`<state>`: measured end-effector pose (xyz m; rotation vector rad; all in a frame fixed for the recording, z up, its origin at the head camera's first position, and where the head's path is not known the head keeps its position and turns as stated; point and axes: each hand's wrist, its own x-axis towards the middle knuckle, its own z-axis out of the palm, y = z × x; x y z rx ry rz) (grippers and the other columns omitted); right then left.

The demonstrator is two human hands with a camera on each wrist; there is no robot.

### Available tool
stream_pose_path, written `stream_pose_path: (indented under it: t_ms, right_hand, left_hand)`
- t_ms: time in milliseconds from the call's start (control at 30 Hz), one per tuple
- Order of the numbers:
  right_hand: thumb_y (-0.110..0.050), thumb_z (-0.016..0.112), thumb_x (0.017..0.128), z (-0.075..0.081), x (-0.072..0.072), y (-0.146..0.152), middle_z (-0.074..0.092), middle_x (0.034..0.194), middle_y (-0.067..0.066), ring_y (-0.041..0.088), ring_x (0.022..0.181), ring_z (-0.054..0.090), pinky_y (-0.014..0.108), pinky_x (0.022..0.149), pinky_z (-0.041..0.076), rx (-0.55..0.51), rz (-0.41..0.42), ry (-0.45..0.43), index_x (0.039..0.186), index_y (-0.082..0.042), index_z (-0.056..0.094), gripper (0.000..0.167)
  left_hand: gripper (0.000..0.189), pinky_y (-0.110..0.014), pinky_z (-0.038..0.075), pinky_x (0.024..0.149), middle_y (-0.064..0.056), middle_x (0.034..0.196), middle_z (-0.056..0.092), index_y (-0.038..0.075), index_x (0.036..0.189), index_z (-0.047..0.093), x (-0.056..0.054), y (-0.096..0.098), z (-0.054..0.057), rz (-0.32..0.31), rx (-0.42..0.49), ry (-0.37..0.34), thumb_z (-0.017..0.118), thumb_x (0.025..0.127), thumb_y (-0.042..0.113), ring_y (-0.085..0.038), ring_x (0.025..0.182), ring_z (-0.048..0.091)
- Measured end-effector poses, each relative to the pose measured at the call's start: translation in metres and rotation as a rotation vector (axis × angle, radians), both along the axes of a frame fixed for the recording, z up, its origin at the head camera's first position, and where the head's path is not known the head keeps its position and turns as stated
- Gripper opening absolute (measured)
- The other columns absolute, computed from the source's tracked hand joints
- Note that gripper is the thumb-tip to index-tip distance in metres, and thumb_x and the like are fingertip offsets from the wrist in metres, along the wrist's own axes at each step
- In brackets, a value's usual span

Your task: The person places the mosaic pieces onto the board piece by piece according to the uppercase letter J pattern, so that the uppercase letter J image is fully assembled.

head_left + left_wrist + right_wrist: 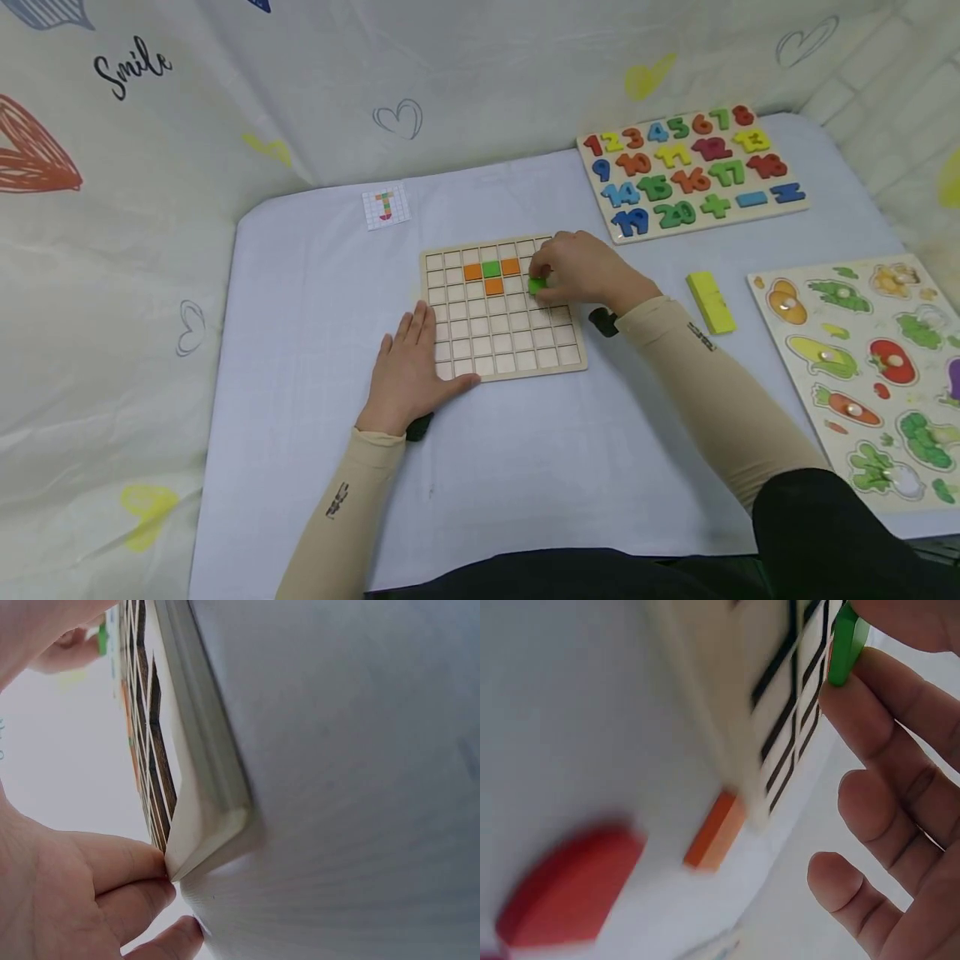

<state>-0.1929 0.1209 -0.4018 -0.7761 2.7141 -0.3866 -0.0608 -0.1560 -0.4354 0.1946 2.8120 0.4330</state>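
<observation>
A wooden grid board (502, 343) lies flat on the white-covered table. Set in its upper cells are three orange squares (493, 287) and a green square (491, 269). My left hand (408, 367) rests at the board's lower left corner, fingers straight along the left side and thumb against the near edge. Over the board's right part, my right hand (581, 271) pinches a green block (846, 645) between thumb and fingers. Beyond the board lies a small card (386, 206) with a coloured pattern on a grid.
An orange block (716, 832) and a red curved-edge block (574, 889) lie beside the board in the right wrist view. Yellow blocks (711, 302) sit to the right. A number puzzle (712, 231) stands at the back right, a vegetable puzzle (783, 328) at the right edge.
</observation>
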Motion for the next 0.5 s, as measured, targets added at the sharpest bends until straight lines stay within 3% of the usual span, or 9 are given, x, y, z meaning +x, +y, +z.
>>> stream_pose_path:
  t_ms: [233, 500]
  right_hand:
    - [-0.028, 0.083, 0.087, -0.003, 0.009, -0.034, 0.077, 0.100, 0.001, 0.023, 0.098, 0.065, 0.049, 0.101, 0.050, 0.008, 0.112, 0.079, 0.102, -0.015, 0.082, 0.019]
    - [-0.030, 0.085, 0.087, -0.003, 0.014, -0.050, 0.077, 0.101, -0.002, 0.024, 0.099, 0.064, 0.048, 0.097, 0.049, 0.008, 0.170, 0.098, 0.102, -0.020, 0.081, 0.018]
  left_hand:
    - [0.125, -0.064, 0.025, 0.126, -0.012, 0.177, 0.009, 0.002, 0.166, 0.013, -0.001, 0.000, 0.000, 0.000, -0.004, -0.011, 0.071, 0.082, 0.075, -0.036, 0.163, 0.017]
    - [0.126, -0.064, 0.025, 0.126, -0.011, 0.177, 0.007, 0.003, 0.166, 0.012, -0.001, -0.001, 0.001, -0.006, -0.019, -0.015, 0.068, 0.082, 0.077, -0.036, 0.164, 0.015]
